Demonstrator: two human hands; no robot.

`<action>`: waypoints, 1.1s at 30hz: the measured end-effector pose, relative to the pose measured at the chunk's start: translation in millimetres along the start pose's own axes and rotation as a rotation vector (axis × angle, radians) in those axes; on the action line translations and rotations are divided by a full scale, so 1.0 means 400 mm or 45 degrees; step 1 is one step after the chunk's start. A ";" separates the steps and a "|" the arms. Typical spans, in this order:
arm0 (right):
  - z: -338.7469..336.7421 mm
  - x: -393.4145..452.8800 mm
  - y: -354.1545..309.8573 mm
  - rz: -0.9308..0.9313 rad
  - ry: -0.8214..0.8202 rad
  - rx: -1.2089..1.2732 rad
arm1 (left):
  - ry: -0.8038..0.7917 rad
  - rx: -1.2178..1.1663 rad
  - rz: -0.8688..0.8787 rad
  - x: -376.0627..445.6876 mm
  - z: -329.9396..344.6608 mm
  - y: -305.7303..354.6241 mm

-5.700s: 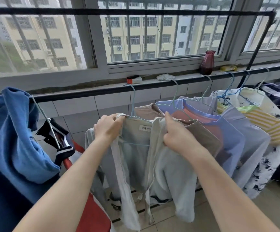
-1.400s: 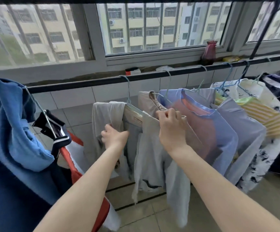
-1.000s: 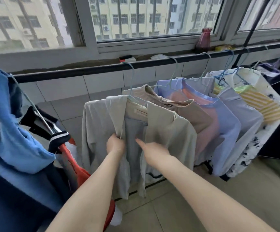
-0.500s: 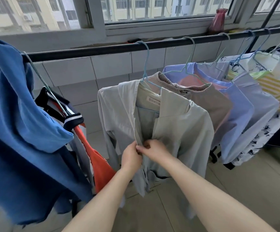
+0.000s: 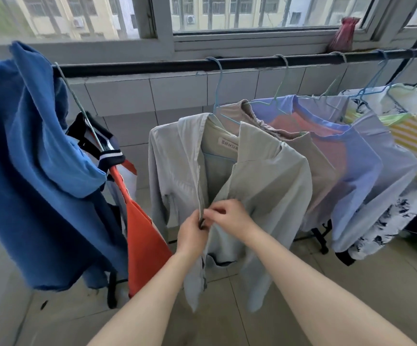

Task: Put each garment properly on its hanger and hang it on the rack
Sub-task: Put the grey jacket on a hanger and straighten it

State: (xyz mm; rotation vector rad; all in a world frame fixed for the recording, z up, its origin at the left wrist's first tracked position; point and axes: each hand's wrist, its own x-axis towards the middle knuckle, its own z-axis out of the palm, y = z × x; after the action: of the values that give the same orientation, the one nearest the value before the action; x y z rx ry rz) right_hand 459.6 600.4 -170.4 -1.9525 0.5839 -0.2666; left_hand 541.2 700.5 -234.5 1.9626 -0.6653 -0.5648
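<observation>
My left hand (image 5: 193, 233) and right hand (image 5: 229, 217) pinch the grey jacket (image 5: 259, 186) front edges together (2 sets of fingers curled); it hangs on its blue hanger (image 5: 217, 96) mid-rack (image 5: 152, 66).

jacket (image 5: 264, 181): pale grey, kinda washed-out, white label inside the collar
hanger (image 5: 218, 96): light blue wire
rack bar (image 5: 252, 63): black
hoodie (image 5: 27, 158): bright blue, far left
top next to it (image 5: 140, 233): orange-red with navy and white striped trim
tee (image 5: 352, 156): lavender-blue over coral
striped top (image 5: 412, 143): yellow and white stripes
print garment (image 5: 387, 221): white with dark navy splotches
vase (image 5: 343, 36): dark red
wall tiles (image 5: 127, 96): white
</observation>
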 end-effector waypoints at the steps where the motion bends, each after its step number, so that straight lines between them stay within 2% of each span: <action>1: -0.004 -0.011 0.001 -0.018 -0.023 0.111 | 0.010 -0.022 -0.002 -0.004 0.002 0.009; 3: -0.016 -0.035 0.007 -0.088 0.011 0.221 | 0.021 -0.069 -0.012 -0.003 0.001 0.036; 5: -0.024 -0.063 0.029 -0.126 0.186 0.241 | 0.050 -0.106 -0.060 0.005 -0.007 0.073; 7: -0.026 -0.093 0.057 -0.011 0.258 0.261 | 0.108 -0.141 -0.167 0.016 -0.017 0.107; 9: -0.020 -0.112 0.079 0.167 0.041 0.165 | 0.161 -0.212 -0.224 0.025 -0.018 0.144; 11: -0.013 -0.126 0.100 0.264 -0.209 -0.134 | 0.199 -0.224 -0.227 0.027 -0.009 0.184; 13: -0.014 -0.130 0.109 0.262 -0.164 -0.344 | 0.189 -0.284 -0.224 0.023 -0.001 0.214; 17: -0.030 -0.130 0.119 0.382 -0.017 -0.008 | -0.042 -0.567 -0.163 -0.033 0.007 0.250; 20: -0.054 -0.125 0.121 0.507 0.043 0.302 | -0.072 -0.408 -0.180 -0.096 0.021 0.215; 25: -0.081 -0.100 0.109 0.488 0.128 0.375 | -0.245 -0.084 -0.280 -0.200 0.088 0.129; 27: -0.085 -0.104 0.096 0.480 0.078 0.546 | -0.222 0.159 -0.197 -0.215 0.112 0.115; 29: -0.086 -0.112 0.082 0.416 -0.054 0.686 | -0.066 0.262 -0.172 -0.221 0.119 0.113; 31: -0.086 -0.127 0.078 0.334 -0.186 0.811 | 0.061 0.052 -0.248 -0.218 0.109 0.116; 33: -0.092 -0.148 0.084 0.254 -0.225 0.725 | 0.137 -0.183 -0.324 -0.210 0.090 0.120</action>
State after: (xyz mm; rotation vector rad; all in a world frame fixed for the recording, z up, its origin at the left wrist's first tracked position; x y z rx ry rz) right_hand 383.6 590.1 -180.0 -1.3425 0.5136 -0.1141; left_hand 445.5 713.6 -198.1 1.9388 -0.3008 -0.6375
